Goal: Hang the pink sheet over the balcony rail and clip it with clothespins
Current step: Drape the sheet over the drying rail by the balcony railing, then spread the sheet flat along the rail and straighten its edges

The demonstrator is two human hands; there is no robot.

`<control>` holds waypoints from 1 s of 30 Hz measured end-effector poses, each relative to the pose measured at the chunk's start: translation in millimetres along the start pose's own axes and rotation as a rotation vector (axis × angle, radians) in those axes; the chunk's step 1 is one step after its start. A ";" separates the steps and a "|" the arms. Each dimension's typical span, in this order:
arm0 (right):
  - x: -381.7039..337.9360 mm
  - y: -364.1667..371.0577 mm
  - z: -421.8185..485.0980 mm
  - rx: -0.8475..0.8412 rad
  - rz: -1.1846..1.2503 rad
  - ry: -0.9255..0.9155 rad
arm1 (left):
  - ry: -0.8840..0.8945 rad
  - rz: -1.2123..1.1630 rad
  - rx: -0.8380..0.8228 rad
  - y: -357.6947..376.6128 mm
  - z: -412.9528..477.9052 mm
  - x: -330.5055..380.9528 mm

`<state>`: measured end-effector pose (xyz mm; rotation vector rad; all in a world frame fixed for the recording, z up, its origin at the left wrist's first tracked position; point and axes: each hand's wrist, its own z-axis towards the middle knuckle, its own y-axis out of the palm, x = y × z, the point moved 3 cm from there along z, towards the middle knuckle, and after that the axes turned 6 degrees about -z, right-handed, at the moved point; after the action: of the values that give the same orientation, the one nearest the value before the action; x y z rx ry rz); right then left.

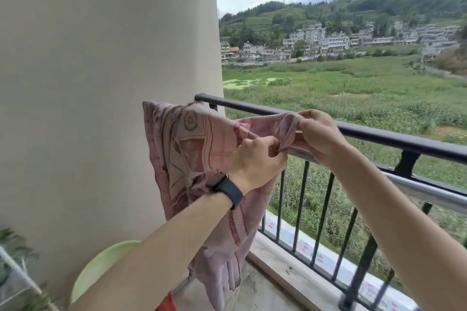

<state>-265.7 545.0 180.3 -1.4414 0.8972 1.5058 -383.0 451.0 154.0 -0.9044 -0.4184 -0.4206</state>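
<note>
The pink patterned sheet (199, 149) hangs bunched at the left end of the dark balcony rail (379, 135), close to the wall, its lower part trailing down toward the floor. My left hand (255, 159), with a dark watch on its wrist, pinches a fold of the sheet's upper edge. My right hand (319, 134) grips the same edge a little farther right, just above the rail. The stretch of cloth between the two hands is gathered and taut. No clothespins are in view.
A beige wall (101, 83) stands close on the left. A pale green basin (101, 265) sits on the floor below my left arm, with plant leaves (15, 247) at the far left. A second silver bar (429, 192) runs below the top rail; vertical bars close the balcony.
</note>
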 end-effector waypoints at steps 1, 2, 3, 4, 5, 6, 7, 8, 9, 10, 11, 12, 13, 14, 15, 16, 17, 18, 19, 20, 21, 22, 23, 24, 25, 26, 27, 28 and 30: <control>2.3 -9.3 -11.6 -0.006 0.037 0.006 | 0.005 0.005 -0.008 5.9 -2.6 10.3; 4.8 -18.1 -22.9 -0.017 0.054 -0.003 | 0.011 0.012 -0.021 11.2 -6.3 20.3; 6.9 -27.0 -33.9 -0.035 0.055 -0.018 | 0.020 0.022 -0.032 16.0 -10.6 29.3; 9.2 -36.1 -44.1 -0.053 0.058 -0.028 | 0.030 0.034 -0.035 20.3 -15.1 36.9; 11.5 -45.2 -54.6 -0.057 0.060 -0.035 | 0.043 0.043 -0.029 24.6 -19.7 43.3; 13.7 -54.2 -64.1 -0.040 0.058 -0.045 | 0.063 0.043 -0.019 28.8 -24.9 49.6; 16.2 -62.9 -73.4 0.008 0.034 -0.066 | 0.095 0.030 -0.017 33.5 -30.3 55.9; 18.2 -72.8 -82.2 0.096 -0.044 -0.107 | 0.133 0.004 -0.035 38.7 -35.7 62.5; 18.5 -84.6 -92.0 0.221 -0.203 -0.173 | 0.177 -0.027 -0.071 44.9 -40.2 68.8; 17.9 -97.4 -102.3 0.367 -0.425 -0.253 | 0.222 -0.057 -0.121 51.5 -44.7 75.3; 16.5 -110.0 -113.0 0.503 -0.639 -0.327 | 0.268 -0.081 -0.167 57.4 -47.6 80.1; 15.7 -122.6 -123.5 0.619 -0.799 -0.382 | 0.312 -0.093 -0.190 61.6 -49.4 82.8; 16.8 -135.9 -132.7 0.702 -0.906 -0.411 | 0.350 -0.104 -0.175 63.0 -49.5 82.3; 19.5 -148.7 -140.8 0.761 -0.974 -0.419 | 0.371 -0.112 -0.127 61.4 -48.2 78.9; 22.3 -158.7 -149.2 0.812 -1.032 -0.405 | 0.364 -0.111 -0.060 58.1 -46.0 72.4; 24.6 -166.9 -156.4 0.858 -1.052 -0.368 | 0.330 -0.091 0.001 54.6 -42.3 63.4; 25.2 -172.8 -162.5 0.891 -1.059 -0.334 | 0.277 -0.056 0.042 51.7 -36.4 51.9; 25.5 -175.5 -166.3 0.903 -1.044 -0.304 | 0.213 -0.013 0.057 49.7 -31.3 39.5; 25.0 -173.7 -167.0 0.905 -1.038 -0.287 | 0.151 0.037 0.048 48.4 -27.2 27.4; 23.3 -167.9 -166.2 0.884 -1.012 -0.276 | 0.109 0.099 0.014 47.6 -24.7 16.2; 20.9 -162.8 -164.6 0.849 -0.982 -0.278 | 0.103 0.177 -0.034 47.9 -23.0 6.9; 17.8 -159.7 -162.5 0.813 -0.896 -0.276 | 0.124 0.253 -0.085 48.7 -20.7 -0.7; 14.1 -158.1 -159.9 0.765 -0.740 -0.259 | 0.144 0.307 -0.133 49.0 -18.1 -7.1; 9.4 -158.4 -159.6 0.726 -0.521 -0.242 | 0.146 0.326 -0.164 48.1 -15.8 -11.9; 5.1 -163.6 -159.6 0.752 -0.321 -0.255 | 0.138 0.323 -0.173 46.2 -12.4 -14.8; 2.0 -169.8 -160.8 0.812 -0.221 -0.277 | 0.133 0.313 -0.164 43.8 -8.4 -15.7; 1.0 -174.0 -163.7 0.878 -0.285 -0.292 | 0.141 0.311 -0.143 41.7 -5.2 -15.5; 4.3 -174.1 -167.2 0.922 -0.465 -0.288 | 0.165 0.317 -0.111 40.3 -3.3 -14.4; 26.1 -168.6 -173.1 0.916 -0.913 -0.236 | 0.228 0.317 -0.044 38.3 -1.5 -12.3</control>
<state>-42.5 453.8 149.7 -0.7556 0.5203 0.4334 -373.3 472.9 121.7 -0.9353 -0.0545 -0.2382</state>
